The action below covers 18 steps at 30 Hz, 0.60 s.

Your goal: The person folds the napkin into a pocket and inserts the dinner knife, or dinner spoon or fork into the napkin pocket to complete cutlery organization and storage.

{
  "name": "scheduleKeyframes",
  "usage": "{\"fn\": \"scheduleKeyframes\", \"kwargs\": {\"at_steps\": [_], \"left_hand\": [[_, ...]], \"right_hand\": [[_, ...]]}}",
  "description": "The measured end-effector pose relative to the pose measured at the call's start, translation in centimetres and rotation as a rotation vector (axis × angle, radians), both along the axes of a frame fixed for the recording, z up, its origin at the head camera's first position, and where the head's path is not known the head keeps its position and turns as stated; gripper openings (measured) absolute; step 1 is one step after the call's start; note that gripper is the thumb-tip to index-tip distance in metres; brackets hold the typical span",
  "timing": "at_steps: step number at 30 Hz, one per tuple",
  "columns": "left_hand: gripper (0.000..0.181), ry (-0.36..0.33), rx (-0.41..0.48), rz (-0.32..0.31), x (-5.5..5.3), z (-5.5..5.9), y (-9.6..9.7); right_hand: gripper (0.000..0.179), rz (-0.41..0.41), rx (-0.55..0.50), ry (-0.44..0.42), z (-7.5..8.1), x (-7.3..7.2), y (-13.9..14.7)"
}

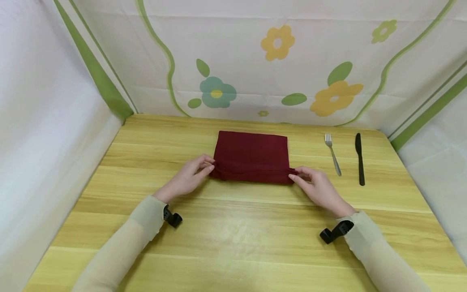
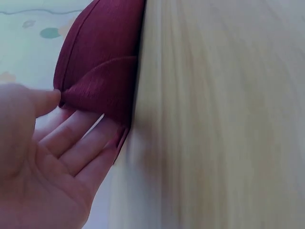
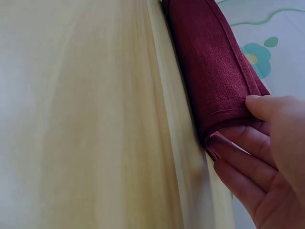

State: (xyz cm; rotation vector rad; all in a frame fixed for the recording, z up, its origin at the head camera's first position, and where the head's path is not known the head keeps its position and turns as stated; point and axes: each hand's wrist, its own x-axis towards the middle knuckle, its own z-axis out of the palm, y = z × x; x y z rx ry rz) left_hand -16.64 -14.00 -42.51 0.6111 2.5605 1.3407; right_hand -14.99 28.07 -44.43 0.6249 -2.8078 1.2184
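A dark red cloth napkin (image 1: 251,152) lies on the wooden table, its near edge folded up and over. At the left end of that fold, my left hand (image 1: 189,176) pinches the cloth between thumb and fingers. My right hand (image 1: 319,190) pinches the fold's right end. In the left wrist view, the thumb presses the top of the napkin (image 2: 107,76) while several fingers reach beneath it. The right wrist view shows the thumb on the upper layer of the napkin (image 3: 209,67), with fingers under the rolled-over edge.
To the right of the napkin lie a silver fork (image 1: 333,154) and a black knife (image 1: 359,160), both lengthwise. A white cloth backdrop (image 1: 237,48) with printed flowers stands behind the wooden table (image 1: 233,235). White side walls flank it.
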Motion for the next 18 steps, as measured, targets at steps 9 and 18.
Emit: {"fn": "scheduleKeyframes", "kwargs": {"at_steps": [9, 18], "left_hand": [[0.045, -0.061, -0.013, -0.105, 0.50, 0.55, -0.98], [0.032, -0.021, -0.015, -0.107, 0.38, 0.43, -0.57]], "right_hand": [[0.019, -0.038, -0.021, -0.036, 0.10, -0.61, -0.08], [0.022, -0.060, -0.053, -0.078, 0.42, -0.57, -0.03]]}}
